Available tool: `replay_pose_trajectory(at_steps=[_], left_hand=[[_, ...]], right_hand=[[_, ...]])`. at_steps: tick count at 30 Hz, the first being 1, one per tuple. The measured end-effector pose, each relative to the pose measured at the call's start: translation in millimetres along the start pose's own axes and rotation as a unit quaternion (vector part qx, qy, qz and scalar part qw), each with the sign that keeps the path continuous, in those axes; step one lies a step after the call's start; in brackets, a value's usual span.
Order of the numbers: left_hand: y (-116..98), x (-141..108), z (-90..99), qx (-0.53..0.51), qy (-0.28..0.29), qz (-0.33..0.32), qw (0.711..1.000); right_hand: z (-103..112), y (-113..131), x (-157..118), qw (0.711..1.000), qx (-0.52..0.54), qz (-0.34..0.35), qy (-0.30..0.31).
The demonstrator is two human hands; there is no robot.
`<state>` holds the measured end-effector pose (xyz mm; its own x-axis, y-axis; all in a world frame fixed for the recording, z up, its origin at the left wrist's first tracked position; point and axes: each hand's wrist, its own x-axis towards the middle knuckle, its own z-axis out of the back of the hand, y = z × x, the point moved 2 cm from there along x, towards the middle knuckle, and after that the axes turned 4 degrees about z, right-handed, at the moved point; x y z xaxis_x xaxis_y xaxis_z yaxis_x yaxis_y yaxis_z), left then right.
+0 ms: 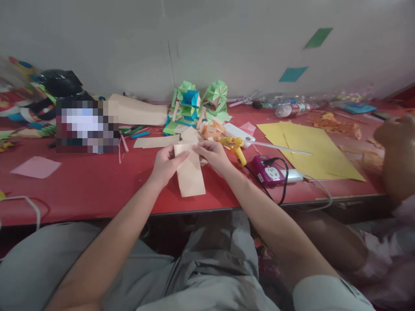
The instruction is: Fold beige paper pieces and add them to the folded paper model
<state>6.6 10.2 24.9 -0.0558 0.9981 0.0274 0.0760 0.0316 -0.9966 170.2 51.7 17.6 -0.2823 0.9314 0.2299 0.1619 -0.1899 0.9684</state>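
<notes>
Between both hands is a cream paper strip (191,176), its long end hanging toward me over the red table. My left hand (167,163) pinches the strip's upper left edge, thumb on top. On the upper right edge, the fingers of my right hand (212,155) are closed on the same strip. Just beyond lie more cream paper pieces (190,134) and a crumple of orange paper (210,129). A yellow hot glue gun (238,151) with a long clear glue stick (282,147) rests right of my right hand.
Green and blue folded paper shapes (190,103) stand at the back by the wall. A purple power strip (267,171) with cables sits at the right, near yellow paper sheets (311,149). A pink paper (36,167) lies left. Another person's arm (397,160) is at far right.
</notes>
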Motion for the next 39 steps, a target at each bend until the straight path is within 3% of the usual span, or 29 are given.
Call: replay_pose_trajectory(at_steps=[11, 39], left_hand=[[-0.7, -0.7, 1.1, 0.011, -0.003, -0.030, 0.999], [-2.3, -2.2, 2.6, 0.027, -0.013, -0.035, 0.999]], right_hand=[[-0.1, 2.0, -1.5, 1.000, -0.010, 0.017, 0.004], [-1.9, 1.7, -2.0, 1.000, 0.005, 0.007, 0.028]])
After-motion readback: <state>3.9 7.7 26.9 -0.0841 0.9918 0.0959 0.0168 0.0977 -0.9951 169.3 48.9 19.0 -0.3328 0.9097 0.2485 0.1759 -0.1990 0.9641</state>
